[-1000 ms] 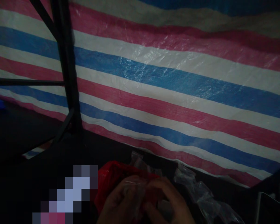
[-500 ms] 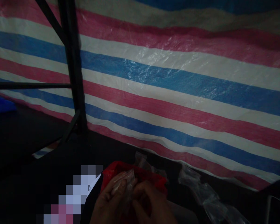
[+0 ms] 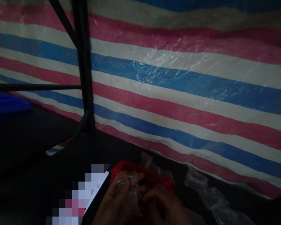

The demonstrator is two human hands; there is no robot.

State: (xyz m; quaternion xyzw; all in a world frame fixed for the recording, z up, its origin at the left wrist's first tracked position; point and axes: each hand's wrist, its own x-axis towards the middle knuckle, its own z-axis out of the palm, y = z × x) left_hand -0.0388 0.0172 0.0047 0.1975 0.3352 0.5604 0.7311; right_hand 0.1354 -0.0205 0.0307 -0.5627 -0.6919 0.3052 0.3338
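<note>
Head view shows both hands low at 6 o'clock, in dim light. The left hand (image 3: 118, 200) has its fingers curled, pinching a small clear plastic bag (image 3: 130, 187) that stands up between thumb and fingertips. The right hand (image 3: 162, 204) lies just beside it at 3 o'clock, fingers bent toward the bag; whether they touch it I cannot tell. Behind both sits a red bag (image 3: 152, 178). More clear plastic (image 3: 208, 193) lies at 4 o'clock, below a striped tarp (image 3: 178, 81).
</note>
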